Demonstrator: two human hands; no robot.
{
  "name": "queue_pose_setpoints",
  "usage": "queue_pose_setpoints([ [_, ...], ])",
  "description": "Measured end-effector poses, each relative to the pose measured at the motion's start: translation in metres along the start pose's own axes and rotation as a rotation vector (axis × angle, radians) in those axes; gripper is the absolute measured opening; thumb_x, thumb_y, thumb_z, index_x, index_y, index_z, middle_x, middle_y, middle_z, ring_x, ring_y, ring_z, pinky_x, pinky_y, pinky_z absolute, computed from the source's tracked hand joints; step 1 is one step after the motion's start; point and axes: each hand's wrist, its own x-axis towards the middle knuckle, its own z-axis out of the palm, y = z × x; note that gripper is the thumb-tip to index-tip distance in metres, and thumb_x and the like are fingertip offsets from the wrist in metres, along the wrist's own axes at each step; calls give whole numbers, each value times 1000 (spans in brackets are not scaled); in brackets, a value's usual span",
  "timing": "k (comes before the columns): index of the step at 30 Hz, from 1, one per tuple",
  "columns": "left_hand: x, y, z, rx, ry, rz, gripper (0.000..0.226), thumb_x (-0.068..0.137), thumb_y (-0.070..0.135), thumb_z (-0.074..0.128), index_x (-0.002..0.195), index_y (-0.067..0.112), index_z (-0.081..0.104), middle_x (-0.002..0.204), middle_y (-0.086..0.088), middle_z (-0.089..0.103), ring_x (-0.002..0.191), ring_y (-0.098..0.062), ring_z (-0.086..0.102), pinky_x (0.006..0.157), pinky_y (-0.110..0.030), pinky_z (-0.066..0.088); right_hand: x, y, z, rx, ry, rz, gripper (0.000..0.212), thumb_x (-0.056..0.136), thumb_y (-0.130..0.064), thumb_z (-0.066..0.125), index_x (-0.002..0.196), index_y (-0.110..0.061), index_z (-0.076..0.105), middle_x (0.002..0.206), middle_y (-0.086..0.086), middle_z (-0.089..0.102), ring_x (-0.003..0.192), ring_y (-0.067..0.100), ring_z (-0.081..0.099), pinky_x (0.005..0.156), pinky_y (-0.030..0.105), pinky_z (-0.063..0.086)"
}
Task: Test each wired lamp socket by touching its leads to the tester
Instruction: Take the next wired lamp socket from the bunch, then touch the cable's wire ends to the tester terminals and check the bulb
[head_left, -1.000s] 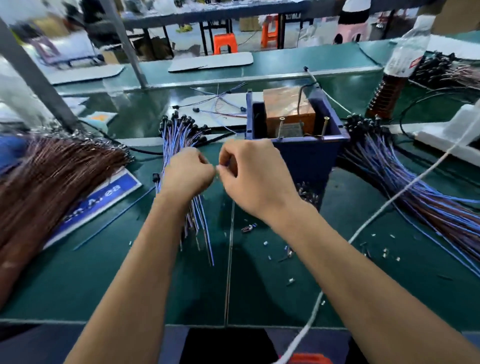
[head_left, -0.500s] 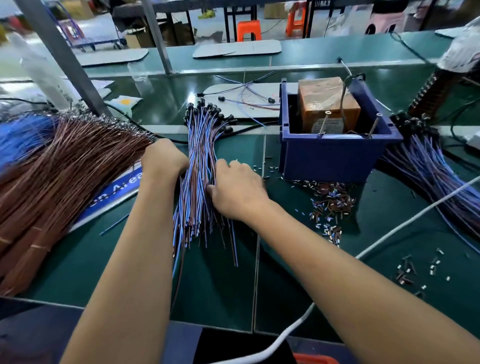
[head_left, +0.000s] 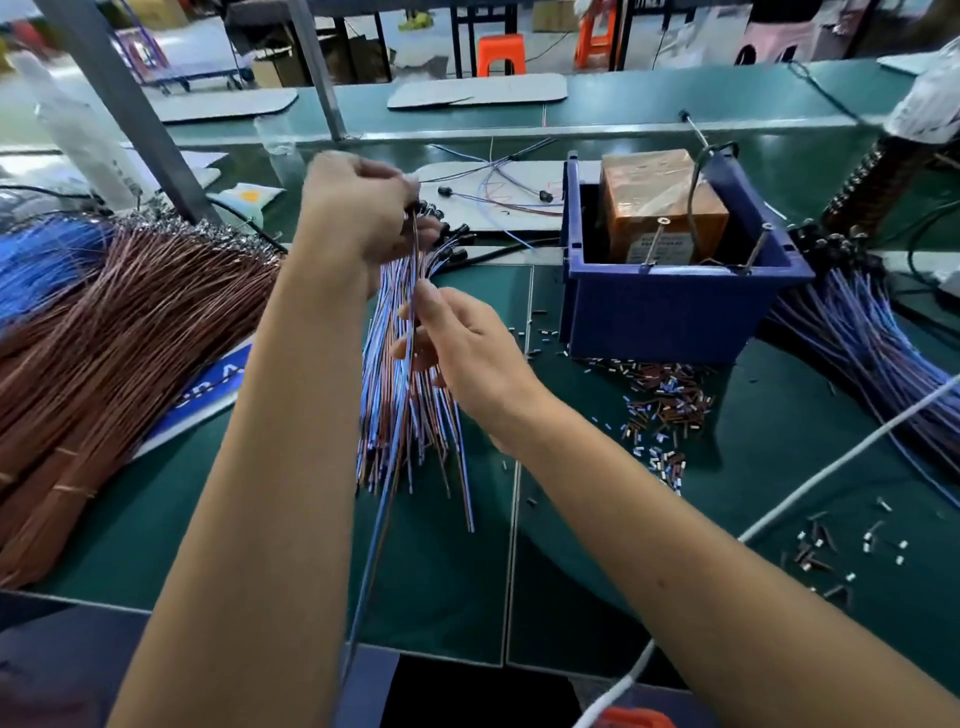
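Note:
My left hand (head_left: 358, 208) is raised above the bench and pinches the black socket end of one wired lamp socket (head_left: 413, 270), whose blue and red leads hang down toward me. My right hand (head_left: 457, 348) pinches those leads lower down. Beneath both hands lies a bundle of wired sockets (head_left: 415, 415) with blue and red leads and black heads at the far end. The tester (head_left: 660, 208), an orange block with two metal prongs, sits in a blue bin (head_left: 665, 306) to the right.
A thick sheaf of brown wires (head_left: 114, 332) covers the left of the green bench. Another pile of wired sockets (head_left: 862, 332) lies right of the bin. Cut wire scraps (head_left: 665, 400) litter the mat. A white cable (head_left: 810, 478) crosses the right side.
Both hands have lifted off the bundle. The left hand rose with one socket while the right slid onto its leads. One second ago both hands were together near the bin.

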Motion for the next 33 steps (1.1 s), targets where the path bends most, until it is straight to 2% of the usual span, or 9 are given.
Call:
queue_pose_setpoints([
  [3, -10, 17, 18, -301, 72, 70, 7, 101, 3, 61, 104, 1, 54, 97, -19, 65, 55, -16, 69, 57, -26, 59, -12, -19, -14, 438, -210, 106, 43, 114, -39, 37, 93, -12, 63, 72, 3, 73, 65, 18, 68, 80, 37, 49],
  [5, -15, 23, 23, -582, 99, 26, 21, 102, 7, 60, 119, -5, 55, 96, -19, 66, 63, -19, 70, 64, -28, 60, -17, -27, -31, 535, -224, 96, 36, 114, -28, 40, 86, -12, 58, 64, 2, 62, 54, 17, 59, 72, 38, 56],
  [8, -31, 22, 32, -600, -76, -99, 33, 105, 32, 56, 114, 1, 60, 89, -12, 67, 69, -22, 71, 61, -30, 58, -20, -39, -61, 401, -133, 24, 36, 115, -23, 36, 82, -16, 48, 54, -3, 39, 41, 13, 33, 46, 25, 40],
  [12, -58, 7, 59, -446, -421, -166, 41, 111, 39, 40, 90, 10, 61, 79, -3, 70, 66, -16, 64, 59, -26, 48, -20, -48, -100, 203, -123, 6, 35, 115, -24, 35, 84, -15, 48, 52, -4, 28, 39, 6, 20, 39, 14, 15],
  [17, -61, 5, 64, -986, -440, -185, 39, 112, 28, 35, 78, 16, 49, 64, 4, 51, 56, -12, 54, 53, -24, 48, -36, -33, -146, 91, -171, 36, 37, 114, -26, 39, 88, -10, 60, 53, -3, 35, 45, 9, 22, 39, 17, 19],
  [21, -47, 1, 48, -1219, -397, -160, 45, 113, 33, 30, 76, 16, 48, 62, 6, 34, 48, -9, 26, 47, -21, 24, -51, -6, -185, -61, -102, -36, 30, 110, -21, 51, 90, -7, 69, 56, -2, 43, 47, 9, 28, 42, 18, 23],
  [26, -43, -3, 33, -929, -351, 161, 47, 114, 42, 26, 77, 21, 46, 59, 7, 28, 48, -7, 17, 42, -20, 16, -65, 18, -227, -276, -52, -45, 20, 102, -21, 66, 88, -11, 76, 63, 5, 67, 47, 11, 42, 46, 21, 32],
  [30, -68, -6, 55, -279, -468, 380, 46, 113, 39, 30, 76, 21, 52, 64, 4, 53, 46, -10, 40, 41, -18, 27, -64, 27, -231, -329, -16, -133, 15, 98, -19, 73, 85, -12, 77, 64, 4, 71, 52, 4, 55, 56, 12, 42],
  [33, -96, -16, 92, 258, -644, 596, 38, 107, 31, 43, 78, 16, 61, 74, 1, 64, 64, -16, 59, 51, -29, 46, -59, 28, -215, -326, -87, -210, 13, 96, -19, 74, 84, -16, 77, 67, 3, 73, 60, 9, 62, 62, 20, 49],
])
